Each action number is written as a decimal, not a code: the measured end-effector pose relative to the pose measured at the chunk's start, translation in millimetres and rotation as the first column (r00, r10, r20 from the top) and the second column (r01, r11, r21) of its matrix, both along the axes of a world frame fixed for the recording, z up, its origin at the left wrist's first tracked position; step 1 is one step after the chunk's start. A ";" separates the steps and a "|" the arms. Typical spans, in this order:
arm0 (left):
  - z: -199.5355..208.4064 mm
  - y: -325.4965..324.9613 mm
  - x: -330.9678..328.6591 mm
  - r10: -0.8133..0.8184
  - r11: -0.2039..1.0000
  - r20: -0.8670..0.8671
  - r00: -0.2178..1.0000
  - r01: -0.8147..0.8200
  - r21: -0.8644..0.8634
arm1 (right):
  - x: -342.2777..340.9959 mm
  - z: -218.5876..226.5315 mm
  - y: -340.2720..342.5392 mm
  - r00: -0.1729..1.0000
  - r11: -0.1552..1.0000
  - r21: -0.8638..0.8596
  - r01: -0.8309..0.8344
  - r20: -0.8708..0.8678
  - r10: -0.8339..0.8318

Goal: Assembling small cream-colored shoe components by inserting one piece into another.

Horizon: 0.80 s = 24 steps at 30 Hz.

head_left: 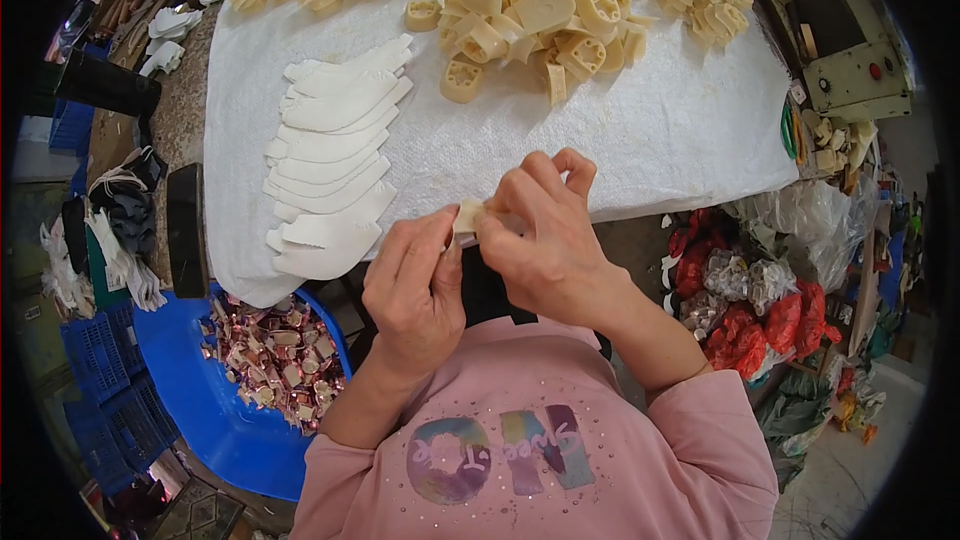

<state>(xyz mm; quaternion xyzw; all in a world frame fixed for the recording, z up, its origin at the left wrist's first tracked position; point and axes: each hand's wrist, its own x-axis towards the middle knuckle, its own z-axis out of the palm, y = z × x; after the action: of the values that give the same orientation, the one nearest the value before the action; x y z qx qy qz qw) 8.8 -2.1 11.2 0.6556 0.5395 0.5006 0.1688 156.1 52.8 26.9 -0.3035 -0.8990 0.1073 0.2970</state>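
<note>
Both my hands meet above the front edge of the table, around a small cream shoe heel. My left hand pinches it from the left between thumb and fingers. Against its right side press the bent fingers of my right hand; they hide most of the piece. Left of my hands, thin white cut pieces lie overlapped in a column. Farther back is a heap of cream plastic heels, some showing hollow undersides.
A white woven sheet covers the table. On the left, a blue basin holds many shiny pinkish heels. Red plastic bags and clear plastic lie to the right. A dark block stands at the table's left edge.
</note>
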 end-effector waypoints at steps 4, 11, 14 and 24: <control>3.0 -5.8 -10.7 -0.060 0.963 0.403 0.913 0.159 -0.217 | 4.2 -12.6 5.4 0.970 0.992 -0.125 -0.028 -0.242 -0.003; -18.1 5.3 -9.0 -0.217 0.956 0.567 0.795 0.290 -0.041 | 9.4 -13.2 1.1 0.904 0.934 -0.309 -0.180 -0.426 0.034; -14.7 5.2 -7.0 -0.162 0.979 0.403 0.901 0.197 -0.047 | 10.1 -14.8 -1.9 0.895 0.910 -0.350 -0.223 -0.442 0.050; -13.8 11.6 -6.9 -0.218 0.975 0.041 0.975 0.216 0.060 | 8.5 -26.1 -9.5 0.885 0.864 -0.411 -0.292 -0.460 0.080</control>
<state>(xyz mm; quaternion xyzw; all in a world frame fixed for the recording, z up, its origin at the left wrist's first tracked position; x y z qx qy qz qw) 1.9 9.4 -2.6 0.7031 0.4466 0.5091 0.2169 164.6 43.3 0.8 -0.2448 -0.7842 0.4140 0.3921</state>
